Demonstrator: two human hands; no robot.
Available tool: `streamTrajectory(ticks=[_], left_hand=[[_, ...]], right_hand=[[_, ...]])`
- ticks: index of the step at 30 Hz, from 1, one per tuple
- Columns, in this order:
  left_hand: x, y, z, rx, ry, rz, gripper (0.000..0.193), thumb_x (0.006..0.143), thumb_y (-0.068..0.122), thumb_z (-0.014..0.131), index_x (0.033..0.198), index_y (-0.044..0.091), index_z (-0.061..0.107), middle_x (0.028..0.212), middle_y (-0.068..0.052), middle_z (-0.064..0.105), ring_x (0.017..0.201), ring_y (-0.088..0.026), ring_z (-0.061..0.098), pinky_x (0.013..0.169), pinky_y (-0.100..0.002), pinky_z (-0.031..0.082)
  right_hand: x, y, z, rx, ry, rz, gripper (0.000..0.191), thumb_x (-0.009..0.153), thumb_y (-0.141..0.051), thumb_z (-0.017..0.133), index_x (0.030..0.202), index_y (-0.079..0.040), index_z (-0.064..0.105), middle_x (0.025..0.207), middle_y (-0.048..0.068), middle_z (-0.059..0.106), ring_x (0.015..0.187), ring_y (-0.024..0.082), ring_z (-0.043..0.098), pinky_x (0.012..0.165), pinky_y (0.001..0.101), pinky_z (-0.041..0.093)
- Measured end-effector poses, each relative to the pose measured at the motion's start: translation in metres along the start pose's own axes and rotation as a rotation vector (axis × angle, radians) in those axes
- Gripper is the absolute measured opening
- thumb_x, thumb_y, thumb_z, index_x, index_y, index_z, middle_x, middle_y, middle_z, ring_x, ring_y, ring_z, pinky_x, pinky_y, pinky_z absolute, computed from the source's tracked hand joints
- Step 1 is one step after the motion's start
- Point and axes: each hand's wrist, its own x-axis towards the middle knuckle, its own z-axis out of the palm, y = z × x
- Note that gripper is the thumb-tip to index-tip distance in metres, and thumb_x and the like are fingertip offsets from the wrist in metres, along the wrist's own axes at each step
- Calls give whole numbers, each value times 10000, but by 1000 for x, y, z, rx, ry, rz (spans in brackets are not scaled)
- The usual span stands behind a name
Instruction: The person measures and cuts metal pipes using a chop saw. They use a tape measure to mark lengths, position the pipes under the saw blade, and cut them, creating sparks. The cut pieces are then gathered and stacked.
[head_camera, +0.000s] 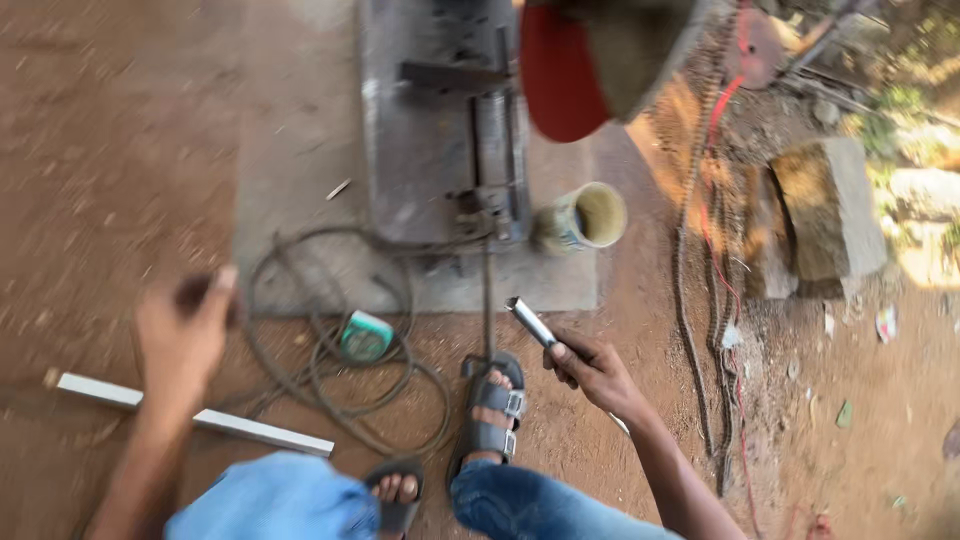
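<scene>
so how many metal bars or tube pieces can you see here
2. One short metal piece is gripped in the right hand. One long pale bar lies on the dirt under the left hand. Others may be hidden.

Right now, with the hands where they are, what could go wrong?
1. The coiled dark cable loops on the ground right beside the sandalled foot, so it may snag or trip.
2. The right hand holds a short silver metal piece close to the grey steel cutting machine; bare fingers near it could be hurt.
3. The long white metal bar lies under the left hand, a possible stumble.
</scene>
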Motion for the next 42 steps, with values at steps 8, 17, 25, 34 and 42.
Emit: streamTrajectory(ticks=[8, 17, 25, 34, 42], left_hand=[[-139, -167, -36, 98, 357, -541, 371, 1041, 324, 658, 912, -9, 756, 695, -168, 655, 585, -219, 571, 503, -402, 417], [-106, -157, -65, 472, 338, -567, 682, 972, 670, 603, 863, 3, 693, 685, -140, 657, 559, -387, 658, 502, -559, 530], [-97, -151, -62, 1069, 742, 10, 727, 789, 474, 694, 1248, -85, 624, 1187, -308, 665, 1012, -417, 672, 820, -498, 544], [-106, -165, -103, 938, 59, 25, 379, 1068, 330, 520, 1297, 58, 651, 1018, -169, 655, 820, -331, 644, 735, -512, 529], [-108, -53, -22, 40, -104, 330, 278, 1032, 265, 646, 1140, 13, 686, 998, -113, 665, 827, -182, 663, 724, -293, 549]], right_hand=[[8, -33, 55, -634, -34, -193, 516, 940, -272, 608, 1436, -133, 599, 834, 60, 711, 693, 108, 634, 662, 322, 516], [27, -76, 109, -702, -101, -35, 440, 938, -374, 657, 1317, -150, 661, 884, 76, 806, 710, 206, 742, 639, 388, 559], [23, -71, 111, -651, -50, -190, 448, 899, -351, 702, 1288, -130, 692, 817, 117, 787, 736, 219, 749, 682, 376, 564], [22, -55, 102, -548, 22, -347, 376, 874, -289, 765, 1191, -90, 732, 924, 120, 781, 804, 200, 766, 711, 352, 585], [23, -85, 120, -411, 37, -484, 395, 879, -255, 758, 1230, -76, 722, 1030, 116, 776, 892, 209, 755, 765, 351, 590]])
